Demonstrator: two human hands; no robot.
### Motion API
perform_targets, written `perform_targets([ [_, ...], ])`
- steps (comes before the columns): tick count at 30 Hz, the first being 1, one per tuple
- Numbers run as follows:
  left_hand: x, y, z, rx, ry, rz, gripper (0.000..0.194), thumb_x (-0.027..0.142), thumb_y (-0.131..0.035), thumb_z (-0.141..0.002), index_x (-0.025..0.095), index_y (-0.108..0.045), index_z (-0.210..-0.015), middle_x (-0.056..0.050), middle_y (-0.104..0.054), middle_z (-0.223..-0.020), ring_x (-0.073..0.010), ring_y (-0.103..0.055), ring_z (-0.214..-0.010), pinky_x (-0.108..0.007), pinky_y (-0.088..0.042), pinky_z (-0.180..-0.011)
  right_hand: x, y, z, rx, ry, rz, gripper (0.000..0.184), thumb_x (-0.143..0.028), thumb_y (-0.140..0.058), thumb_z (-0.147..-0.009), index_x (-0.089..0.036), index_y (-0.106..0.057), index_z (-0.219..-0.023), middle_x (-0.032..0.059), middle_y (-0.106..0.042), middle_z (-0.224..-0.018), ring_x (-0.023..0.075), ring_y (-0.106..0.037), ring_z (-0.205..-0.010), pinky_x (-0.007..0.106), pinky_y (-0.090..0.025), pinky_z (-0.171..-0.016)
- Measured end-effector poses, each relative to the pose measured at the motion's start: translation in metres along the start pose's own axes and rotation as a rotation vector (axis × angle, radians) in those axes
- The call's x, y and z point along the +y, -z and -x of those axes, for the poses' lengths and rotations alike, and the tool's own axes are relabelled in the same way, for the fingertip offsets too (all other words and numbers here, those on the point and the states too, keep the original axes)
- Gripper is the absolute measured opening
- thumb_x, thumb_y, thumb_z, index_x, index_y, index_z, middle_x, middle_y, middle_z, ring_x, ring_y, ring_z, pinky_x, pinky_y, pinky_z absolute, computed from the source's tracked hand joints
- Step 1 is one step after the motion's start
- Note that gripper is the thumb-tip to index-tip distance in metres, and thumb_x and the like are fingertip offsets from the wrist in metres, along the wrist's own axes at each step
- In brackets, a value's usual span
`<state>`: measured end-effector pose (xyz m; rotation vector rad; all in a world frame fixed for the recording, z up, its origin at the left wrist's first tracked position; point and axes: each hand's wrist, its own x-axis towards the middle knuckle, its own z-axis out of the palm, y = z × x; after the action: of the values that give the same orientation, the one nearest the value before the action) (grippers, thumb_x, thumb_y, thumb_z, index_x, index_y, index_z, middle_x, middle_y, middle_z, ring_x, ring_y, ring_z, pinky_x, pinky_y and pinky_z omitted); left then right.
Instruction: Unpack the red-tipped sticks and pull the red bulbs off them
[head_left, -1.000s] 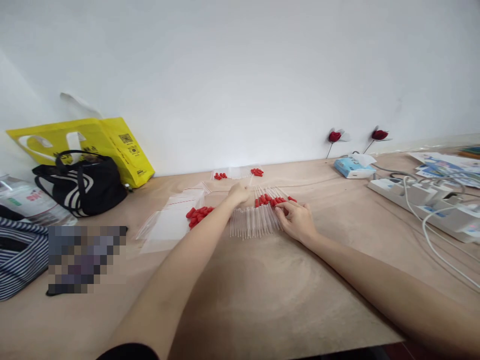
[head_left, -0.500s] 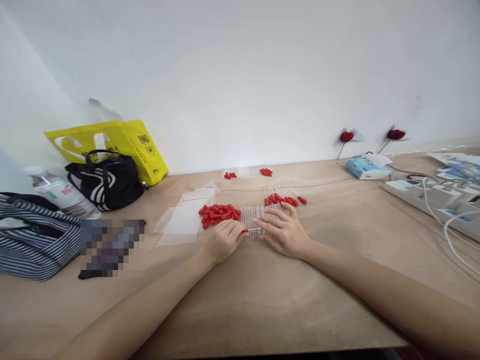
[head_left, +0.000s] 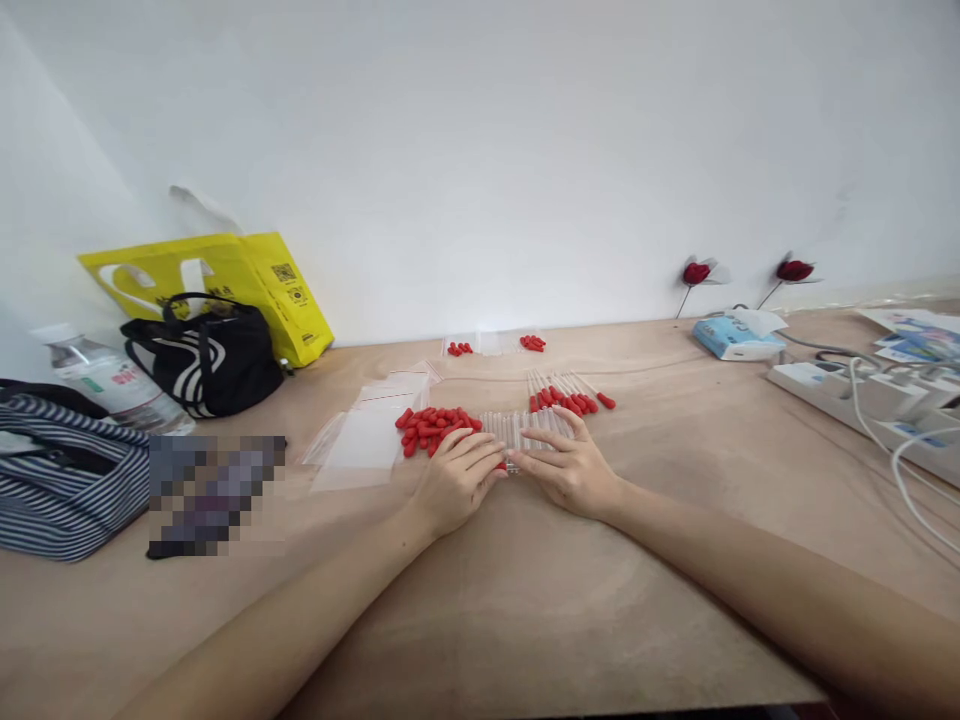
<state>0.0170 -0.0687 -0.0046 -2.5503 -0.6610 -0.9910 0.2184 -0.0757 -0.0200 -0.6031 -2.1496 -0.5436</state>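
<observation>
In the head view a row of thin clear glass dropper tubes (head_left: 496,424) lies side by side on the table. My left hand (head_left: 454,482) is at the row's near left end, closed on a red rubber bulb (head_left: 502,464) that is mostly covered by the fingers. Over the row's right part my right hand (head_left: 571,468) lies with its fingers spread, touching the tubes, thumb toward the left fingertips. A heap of red bulbs (head_left: 429,424) sits just left of the row. Behind my right hand lie several glass droppers with red bulbs fitted (head_left: 576,402).
Clear plastic bags (head_left: 360,440) lie left of the heap. Two small red groups (head_left: 460,349) rest near the wall. A yellow bag (head_left: 304,330), black bag (head_left: 232,375), bottle (head_left: 124,385) and striped bag (head_left: 75,490) stand left. Tissues (head_left: 731,338) and a power strip (head_left: 806,383) are right.
My left hand has turned and shifted slightly right and nearer, its fingers now stretching farther over the bulb. My right thumb has moved in toward the left fingertips.
</observation>
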Motion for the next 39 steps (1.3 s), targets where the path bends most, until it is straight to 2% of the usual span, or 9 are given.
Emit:
perform_targets([
  [4, 0.001, 0.001, 0.001, -0.008, -0.018, 0.002, 0.013, 0.021, -0.049, -0.083, 0.018, -0.061, -0.089, -0.002, -0.068, -0.093, -0.0164, -0.059, -0.094, -0.037, -0.038, -0.089, -0.001, 0.001, -0.001, 0.017, 0.003, -0.007, 0.021, -0.016, -0.05, -0.081, -0.023, -0.058, -0.099, -0.0041, -0.069, -0.073, 0.014, -0.059, -0.091, 0.046, -0.016, -0.103],
  [10, 0.004, 0.005, 0.001, -0.056, -0.039, -0.026, 0.011, 0.021, -0.05, -0.082, 0.02, -0.061, -0.08, 0.001, -0.068, -0.095, -0.0172, -0.058, -0.096, -0.04, -0.033, -0.091, -0.003, 0.003, 0.002, -0.002, 0.043, 0.01, 0.016, -0.017, -0.049, -0.081, -0.023, -0.06, -0.091, -0.0041, -0.069, -0.073, 0.0133, -0.058, -0.093, 0.044, -0.02, -0.103],
  [14, -0.004, 0.013, 0.006, -0.061, -0.007, -0.03, 0.014, 0.018, -0.048, -0.083, 0.021, -0.061, -0.079, 0.001, -0.068, -0.093, -0.0173, -0.058, -0.095, -0.039, -0.034, -0.089, 0.004, 0.01, 0.009, 0.015, 0.03, 0.024, 0.016, -0.016, -0.049, -0.081, -0.023, -0.061, -0.089, -0.0036, -0.069, -0.071, 0.014, -0.058, -0.093, 0.043, -0.022, -0.1],
  [17, -0.014, 0.021, 0.015, -0.011, 0.078, -0.06, 0.015, 0.016, -0.047, -0.083, 0.02, -0.06, -0.078, -0.001, -0.068, -0.088, -0.0172, -0.059, -0.088, -0.037, -0.039, -0.082, 0.015, 0.018, 0.015, 0.054, -0.102, 0.078, 0.015, -0.017, -0.049, -0.08, -0.022, -0.062, -0.088, -0.0019, -0.067, -0.067, 0.0141, -0.06, -0.083, 0.04, -0.026, -0.094],
  [21, -0.018, 0.022, 0.02, 0.02, 0.165, -0.012, 0.014, 0.021, -0.047, -0.083, 0.019, -0.061, -0.085, -0.005, -0.061, -0.082, -0.0142, -0.056, -0.075, -0.028, -0.045, -0.067, 0.019, 0.021, 0.018, -0.024, -0.227, 0.137, 0.017, -0.024, -0.05, -0.082, -0.022, -0.064, -0.092, -0.0033, -0.057, -0.052, 0.0095, -0.052, -0.057, 0.031, -0.031, -0.074],
  [27, -0.033, 0.018, 0.017, 0.125, 0.445, -0.036, 0.026, 0.02, -0.04, -0.084, 0.015, -0.057, -0.103, -0.007, -0.049, -0.086, -0.0162, -0.052, -0.082, -0.03, -0.047, -0.074, 0.017, 0.013, 0.016, -0.154, -0.395, 0.182, 0.03, -0.018, -0.038, -0.082, -0.017, -0.057, -0.106, 0.0012, -0.06, -0.063, 0.013, -0.052, -0.064, 0.03, -0.027, -0.069],
  [31, -0.056, 0.024, 0.021, 0.132, 0.702, -0.038, 0.027, 0.024, -0.043, -0.079, 0.015, -0.056, -0.101, -0.006, -0.051, -0.083, -0.015, -0.053, -0.072, -0.029, -0.048, -0.068, 0.022, 0.008, 0.016, -0.095, -0.526, 0.099, 0.021, -0.019, -0.041, -0.081, -0.016, -0.059, -0.091, 0.0012, -0.063, -0.068, 0.0126, -0.056, -0.065, 0.029, -0.027, -0.071],
  [34, -0.072, 0.027, 0.022, 0.145, 0.876, 0.005, 0.028, 0.029, -0.049, -0.074, 0.014, -0.055, -0.097, -0.004, -0.055, -0.079, -0.0125, -0.052, -0.061, -0.025, -0.046, -0.059, 0.025, 0.004, 0.014, -0.045, -0.582, 0.046, 0.015, -0.022, -0.045, -0.08, -0.017, -0.058, -0.076, -0.0012, -0.062, -0.061, 0.0107, -0.054, -0.057, 0.029, -0.027, -0.071],
  [39, -0.093, 0.023, 0.012, 0.034, 0.938, -0.013, 0.026, 0.036, -0.053, -0.069, 0.018, -0.054, -0.088, -0.002, -0.063, -0.079, -0.0147, -0.055, -0.067, -0.025, -0.043, -0.061, 0.024, -0.005, 0.006, 0.032, -0.551, 0.068, 0.015, -0.021, -0.048, -0.078, -0.019, -0.062, -0.074, -0.0012, -0.064, -0.062, 0.0106, -0.054, -0.058, 0.029, -0.025, -0.071],
])
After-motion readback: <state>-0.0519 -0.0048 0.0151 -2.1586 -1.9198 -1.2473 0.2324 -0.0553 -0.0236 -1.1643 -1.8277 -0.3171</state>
